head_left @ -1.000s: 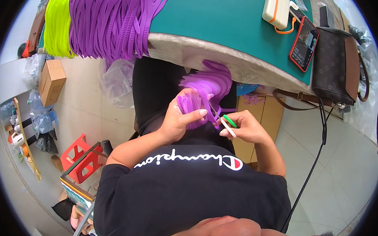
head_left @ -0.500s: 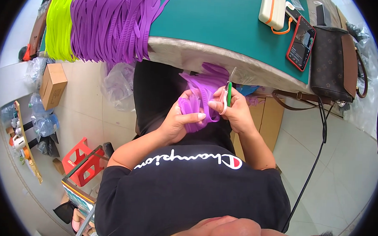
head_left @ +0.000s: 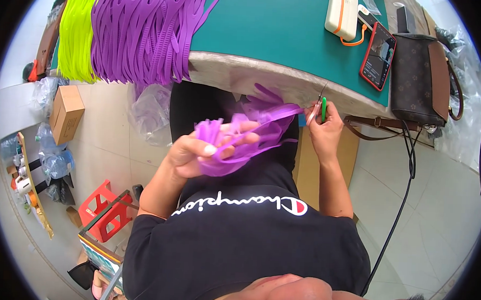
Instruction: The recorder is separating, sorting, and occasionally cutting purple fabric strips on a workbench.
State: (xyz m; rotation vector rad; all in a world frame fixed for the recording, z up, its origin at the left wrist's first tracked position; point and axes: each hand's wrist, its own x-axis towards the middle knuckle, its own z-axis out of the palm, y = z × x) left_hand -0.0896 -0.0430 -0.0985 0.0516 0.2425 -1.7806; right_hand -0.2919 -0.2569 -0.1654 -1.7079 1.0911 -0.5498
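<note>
Purple straps [head_left: 229,164] in left hand [head_left: 188,152], scissors [head_left: 324,108] in right hand [head_left: 327,133]

I find my left fingers curled about the bunch of purple straps, partly blurred. The bunch lies above my lap [head_left: 188,107], in front of the near edge of the counter [head_left: 256,27], and spreads toward my right hand. My right fingers grasp the scissors by their green and pale pink handles, blades pointing away from me. Strap ends reach those fingers; whether they are pinched there, I cannot tell.

On the counter's green top, at left, I note a purple pile [head_left: 143,33] beside lime straps [head_left: 79,35], both hanging over the edge. At right lie a white power bank [head_left: 340,15] and a red-edged phone [head_left: 379,57], with a brown handbag [head_left: 415,77] just beside the phone.
</note>
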